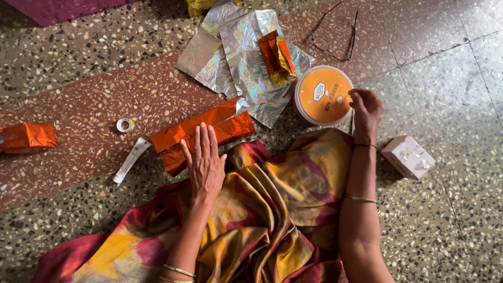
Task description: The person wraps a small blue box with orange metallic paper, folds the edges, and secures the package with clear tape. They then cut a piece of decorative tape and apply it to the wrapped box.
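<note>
My left hand (203,160) lies flat, fingers together, on a long box wrapped in shiny orange foil paper (201,132) on the floor. My right hand (365,111) rests at the right rim of a round white tub with an orange lid (322,94); its fingers are curled over something thin that I cannot make out. A small tape roll (125,125) and a white tube (131,160) lie left of the wrapped box.
Silver holographic foil sheets (238,50) with crumpled orange foil (275,55) lie behind the box. Spectacles (335,36) lie near the tub. A small white gift box (407,156) sits at right, another orange-wrapped parcel (27,137) at far left. Yellow-red cloth (262,209) covers my lap.
</note>
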